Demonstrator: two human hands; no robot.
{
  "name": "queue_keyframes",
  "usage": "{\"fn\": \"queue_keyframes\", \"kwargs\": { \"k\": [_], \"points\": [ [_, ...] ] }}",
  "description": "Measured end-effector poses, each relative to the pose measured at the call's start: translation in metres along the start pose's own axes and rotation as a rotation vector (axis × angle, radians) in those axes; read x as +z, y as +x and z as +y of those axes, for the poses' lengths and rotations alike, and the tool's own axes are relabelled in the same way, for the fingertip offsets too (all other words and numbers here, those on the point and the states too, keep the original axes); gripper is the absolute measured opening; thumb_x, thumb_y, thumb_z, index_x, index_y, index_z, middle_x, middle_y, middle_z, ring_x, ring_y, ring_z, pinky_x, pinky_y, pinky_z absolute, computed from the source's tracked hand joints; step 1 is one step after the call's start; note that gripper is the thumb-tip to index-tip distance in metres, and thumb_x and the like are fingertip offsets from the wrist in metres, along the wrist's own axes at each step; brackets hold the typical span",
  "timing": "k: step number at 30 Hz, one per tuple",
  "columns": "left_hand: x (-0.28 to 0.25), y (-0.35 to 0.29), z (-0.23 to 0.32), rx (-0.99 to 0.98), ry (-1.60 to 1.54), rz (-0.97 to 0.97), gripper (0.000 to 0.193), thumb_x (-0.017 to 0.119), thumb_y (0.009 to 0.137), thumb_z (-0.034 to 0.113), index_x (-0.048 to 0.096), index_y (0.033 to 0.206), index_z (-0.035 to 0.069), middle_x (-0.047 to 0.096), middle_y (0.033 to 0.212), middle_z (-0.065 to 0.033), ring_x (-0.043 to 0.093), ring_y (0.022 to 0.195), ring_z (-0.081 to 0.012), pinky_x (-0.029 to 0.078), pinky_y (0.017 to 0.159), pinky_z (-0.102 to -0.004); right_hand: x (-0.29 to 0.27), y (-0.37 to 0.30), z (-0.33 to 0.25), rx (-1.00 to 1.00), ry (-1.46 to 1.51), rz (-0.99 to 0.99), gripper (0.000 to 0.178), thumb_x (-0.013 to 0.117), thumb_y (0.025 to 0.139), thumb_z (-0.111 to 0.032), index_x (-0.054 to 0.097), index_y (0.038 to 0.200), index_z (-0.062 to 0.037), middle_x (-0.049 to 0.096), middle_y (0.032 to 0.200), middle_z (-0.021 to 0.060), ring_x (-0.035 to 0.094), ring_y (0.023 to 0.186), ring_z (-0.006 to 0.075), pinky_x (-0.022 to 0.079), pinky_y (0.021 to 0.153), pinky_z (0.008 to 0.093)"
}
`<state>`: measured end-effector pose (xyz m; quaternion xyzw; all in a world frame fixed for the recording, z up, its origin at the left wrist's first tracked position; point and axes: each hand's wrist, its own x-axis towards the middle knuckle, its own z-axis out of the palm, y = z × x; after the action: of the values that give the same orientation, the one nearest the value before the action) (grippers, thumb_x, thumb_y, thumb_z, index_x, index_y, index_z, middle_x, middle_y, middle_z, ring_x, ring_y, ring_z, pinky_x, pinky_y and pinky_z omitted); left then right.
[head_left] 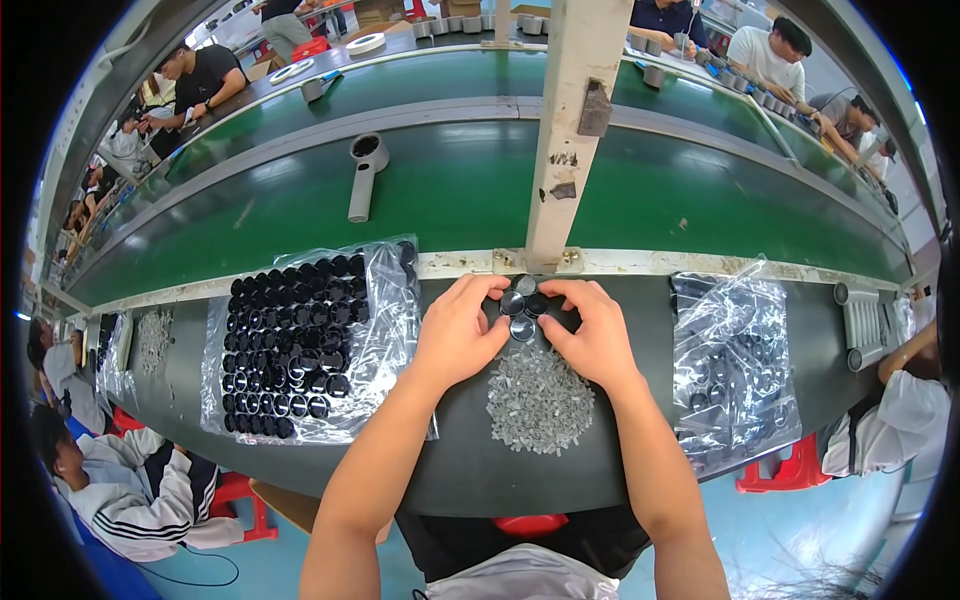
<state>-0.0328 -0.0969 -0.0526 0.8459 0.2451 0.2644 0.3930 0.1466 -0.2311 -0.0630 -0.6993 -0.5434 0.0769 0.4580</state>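
We judge the step in hand to be gathering or lining up a small cluster of black round caps [513, 303], which sits between our two hands at the far side of the work table [460, 475], just beyond a heap of small grey pieces [540, 400]. Our left hand [460, 328] curves in from one side, our right hand [592, 335] from the other. On each, thumb and fingers are bent and partly spread, with their tips at the caps; we cannot tell whether either one truly grips a cap or only steadies it. The next move, as we judge it, calls for a light fingertip pinch on one cap and a short reach back to the heap, without knocking the cluster apart.

As for room, the metal rail [460, 262] and the foot of the white post [553, 200] stand close beyond our fingers, so pushing farther out is limited. To the left, rows of black caps [290, 340] and their clear plastic bag [390, 320] lie near our forearm. More open tabletop shows between our right forearm and the right-hand plastic bag [735, 370]. Nearer us, the heap stops short of the table's curved front edge.
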Motion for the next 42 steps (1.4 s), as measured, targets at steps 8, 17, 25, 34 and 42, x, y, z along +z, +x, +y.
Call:
{"fn": "queue_keyframes", "kwargs": {
  "k": [8,17,25,34,42],
  "points": [
    [0.000,0.001,0.000,0.017,0.005,0.010,0.047,0.080,0.084,0.008,0.068,0.130,0.008,0.072,0.114,-0.0073,0.067,0.065,-0.0178,0.055,0.066,-0.0338,0.000,0.000,-0.002,0.026,-0.008,0.001,0.041,0.084,0.082,-0.009,0.076,0.122,-0.0068,0.077,0.110,0.0074,0.066,0.090,0.0239,0.057,0.083,0.0380],
    [-0.006,0.001,0.013,0.061,0.072,-0.077,0.068,0.089,0.079,0.016,0.064,0.141,0.010,0.067,0.137,-0.0080,0.064,0.065,-0.0145,0.054,0.064,-0.0305,0.001,0.001,-0.004,0.063,0.073,0.098,0.037,0.084,0.086,-0.009,0.075,0.122,-0.0049,0.076,0.100,0.0072,0.067,0.083,0.0175,0.054,0.075,0.0331],
    [-0.005,0.001,0.008,0.055,0.122,-0.092,0.069,0.088,0.081,0.028,0.061,0.143,0.013,0.068,0.134,-0.0051,0.070,0.069,-0.0213,0.056,0.065,-0.0371,0.007,0.000,-0.010,0.071,0.322,0.119,0.032,0.080,0.093,-0.004,0.073,0.124,-0.0020,0.079,0.108,0.0075,0.076,0.092,0.0152,0.057,0.085,0.0307],
    [0.000,0.001,0.002,0.070,0.144,-0.074,0.065,0.088,0.082,0.026,0.063,0.141,0.012,0.070,0.132,-0.0056,0.067,0.066,-0.0182,0.055,0.062,-0.0345,0.006,0.001,-0.012,0.101,0.282,0.097,0.030,0.079,0.094,-0.003,0.072,0.123,0.0011,0.080,0.111,0.0107,0.079,0.098,0.0177,0.059,0.088,0.0317],
    [0.001,0.001,0.002,0.090,0.133,-0.044,0.062,0.088,0.083,0.022,0.065,0.139,0.010,0.071,0.129,-0.0065,0.064,0.062,-0.0150,0.053,0.060,-0.0312,0.005,0.001,-0.008,0.108,0.252,0.115,0.030,0.079,0.094,-0.003,0.072,0.123,0.0016,0.080,0.107,0.0111,0.080,0.095,0.0167,0.060,0.087,0.0314]
  ]
}}
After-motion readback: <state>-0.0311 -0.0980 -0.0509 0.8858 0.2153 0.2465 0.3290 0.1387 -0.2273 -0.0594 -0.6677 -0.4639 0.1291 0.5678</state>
